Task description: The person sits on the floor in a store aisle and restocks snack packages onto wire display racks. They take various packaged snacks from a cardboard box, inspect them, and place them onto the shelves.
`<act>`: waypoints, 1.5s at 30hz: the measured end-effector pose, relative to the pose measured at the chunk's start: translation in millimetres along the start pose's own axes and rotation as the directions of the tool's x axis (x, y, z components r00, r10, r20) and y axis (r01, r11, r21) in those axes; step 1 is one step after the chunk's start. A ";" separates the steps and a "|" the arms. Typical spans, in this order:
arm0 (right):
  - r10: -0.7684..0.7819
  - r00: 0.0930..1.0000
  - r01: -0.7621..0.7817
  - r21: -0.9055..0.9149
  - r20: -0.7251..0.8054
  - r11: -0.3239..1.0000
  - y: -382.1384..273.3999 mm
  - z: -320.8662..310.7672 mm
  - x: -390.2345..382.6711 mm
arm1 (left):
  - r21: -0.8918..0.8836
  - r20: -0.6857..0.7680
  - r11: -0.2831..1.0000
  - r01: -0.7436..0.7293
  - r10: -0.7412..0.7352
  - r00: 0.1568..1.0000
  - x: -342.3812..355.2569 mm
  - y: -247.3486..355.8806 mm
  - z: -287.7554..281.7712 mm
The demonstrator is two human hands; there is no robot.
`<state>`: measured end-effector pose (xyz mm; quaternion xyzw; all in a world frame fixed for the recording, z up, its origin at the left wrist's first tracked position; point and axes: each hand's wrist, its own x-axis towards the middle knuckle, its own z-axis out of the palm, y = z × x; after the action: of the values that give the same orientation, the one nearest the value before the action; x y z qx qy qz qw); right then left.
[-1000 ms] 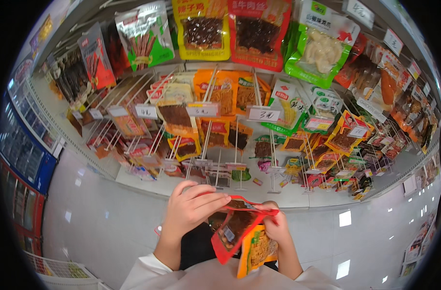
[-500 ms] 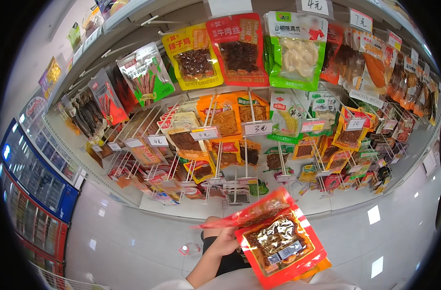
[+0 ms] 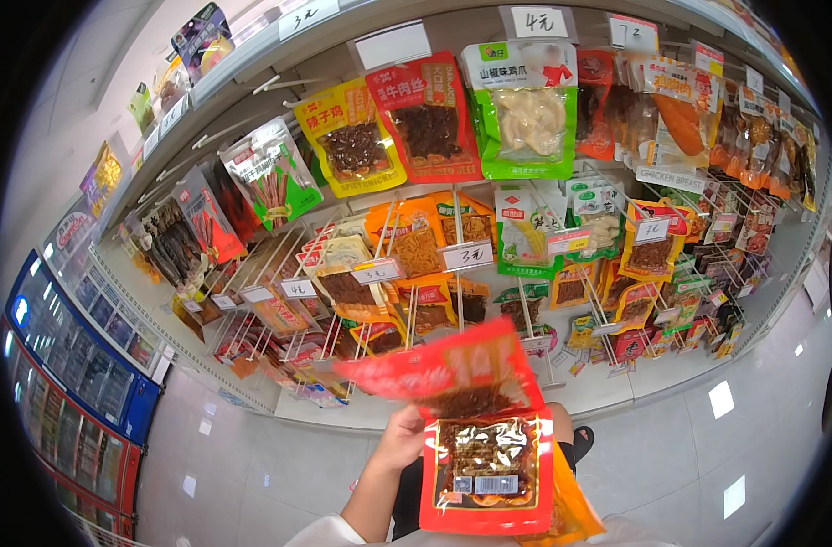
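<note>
My left hand (image 3: pixel 399 439) grips the edge of red snack pouches low in the middle. The nearer red pouch (image 3: pixel 486 463) shows its back, with a window of dark brown food and a barcode label. Another red pouch (image 3: pixel 443 360) tilts up above it, slightly blurred. An orange pouch (image 3: pixel 571 506) sticks out behind them at the lower right. My right hand is hidden behind the pouches.
Pegged snack pouches (image 3: pixel 525 109) hang in rows ahead, with price cards (image 3: pixel 468 256). The white shelf base (image 3: pixel 598 392) curves below. Glass-door fridges (image 3: pixel 78 365) stand at left. A sandaled foot (image 3: pixel 582 442) shows on the tiled floor (image 3: pixel 671 456).
A second ago both hands showed around the pouches; now the right one is hidden. The red pouches have fanned apart and face up, the upper one rising toward the rack. The view has shifted.
</note>
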<state>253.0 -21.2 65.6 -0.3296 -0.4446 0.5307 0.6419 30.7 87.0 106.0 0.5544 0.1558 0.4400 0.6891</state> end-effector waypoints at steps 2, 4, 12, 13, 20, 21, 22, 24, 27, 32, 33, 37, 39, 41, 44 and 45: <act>0.011 1.000 -0.011 0.000 0.024 1.000 -1.2 0.3 0.2 | 0.005 0.021 1.000 0.022 -0.022 1.000 -9.9 -4.1 -14.1; 0.042 0.996 -0.045 0.032 0.082 0.998 9.2 6.4 -0.9 | -0.181 -0.013 0.981 0.077 -0.081 0.997 -27.1 10.7 -10.6; 0.124 0.974 -0.132 0.032 0.189 0.991 11.0 13.0 1.9 | -0.032 0.465 0.976 -0.214 0.204 0.861 -28.0 1.8 -9.6; 0.128 0.972 -0.135 0.025 0.199 0.990 11.4 15.3 1.1 | -0.006 0.417 0.982 -0.190 0.175 0.892 -31.3 0.9 -9.6; 0.166 0.956 -0.170 -0.005 0.244 0.985 11.6 21.1 2.3 | -0.109 -0.234 0.991 0.082 -0.106 0.967 -51.8 7.4 -6.9; 0.180 0.948 -0.194 0.028 0.262 0.981 12.3 23.2 1.3 | 0.031 -0.334 0.998 0.052 -0.039 0.942 -46.1 13.9 -4.3; 0.197 0.935 -0.232 0.087 0.294 0.969 11.8 24.6 1.5 | 0.169 -0.420 0.985 0.029 0.046 0.906 -38.1 20.2 -2.5; 0.240 0.886 -0.390 0.355 0.397 0.850 8.9 29.1 7.9 | 0.437 -0.390 0.899 -0.034 0.224 0.893 -15.7 53.5 -3.1; 0.272 0.823 -0.563 0.662 0.498 0.494 2.5 27.8 16.5 | 0.644 -0.309 0.761 -0.086 0.360 0.880 43.6 115.2 9.6; 0.627 0.310 -0.861 0.490 0.714 -0.133 49.9 -29.5 46.6 | 0.461 -0.187 0.847 -0.263 0.383 0.905 150.4 186.5 47.4; 0.620 0.251 -0.888 0.432 0.743 -0.158 48.8 -31.7 51.8 | 0.460 -0.181 0.868 -0.186 0.297 0.938 160.5 201.2 44.4; 0.533 0.192 -0.816 0.436 0.824 -0.380 60.2 -37.6 46.3 | 0.441 -0.098 0.857 -0.267 0.342 0.935 200.1 214.5 37.3; 0.342 0.232 -0.703 0.400 0.911 -0.588 70.1 -41.6 31.4 | 0.513 -0.061 0.783 -0.350 0.441 0.896 203.9 215.8 39.9; 0.304 0.222 -0.649 0.373 0.926 -0.663 75.9 -49.7 29.3 | 0.533 -0.049 0.751 -0.389 0.486 0.872 202.5 215.9 48.4; 0.459 0.112 -0.715 0.392 0.881 -0.579 82.9 -61.3 39.4 | 0.645 -0.011 0.583 -0.494 0.653 0.757 202.9 211.9 49.9; 0.522 0.108 -0.769 0.404 0.846 -0.496 83.4 -59.5 40.8 | 0.633 -0.021 0.605 -0.483 0.637 0.770 200.8 212.5 48.7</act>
<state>277.1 39.7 -23.1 -0.0363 0.2260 0.9682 0.1006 86.0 212.6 368.7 0.7026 0.1859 0.6273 0.2798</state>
